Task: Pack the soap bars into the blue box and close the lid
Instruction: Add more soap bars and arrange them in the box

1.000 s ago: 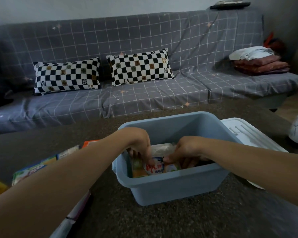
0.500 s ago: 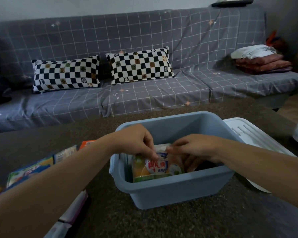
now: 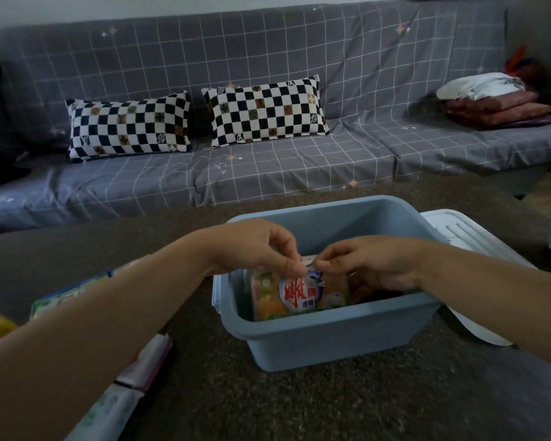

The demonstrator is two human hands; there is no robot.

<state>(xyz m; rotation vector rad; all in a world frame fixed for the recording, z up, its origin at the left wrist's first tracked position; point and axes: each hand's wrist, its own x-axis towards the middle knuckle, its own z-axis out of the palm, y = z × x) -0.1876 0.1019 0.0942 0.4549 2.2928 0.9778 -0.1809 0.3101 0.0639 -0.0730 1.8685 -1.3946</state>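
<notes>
Head view: a wrapped soap bar (image 3: 299, 294) stands on edge inside the blue box (image 3: 328, 338), near its left end. Left hand (image 3: 255, 249) and right hand (image 3: 372, 262) both pinch the top edge of the wrapper, fingers (image 3: 295, 265) narrow, meeting above the bar. Judged: a firm block, moderately heavy, in glossy film likely to slip; gripping the bar's flat faces would hold better than the wrapper. The white lid (image 3: 458, 230) lies on the counter (image 3: 268, 402) just right of the box. More soap packs (image 3: 131, 377) wait at left.
</notes>
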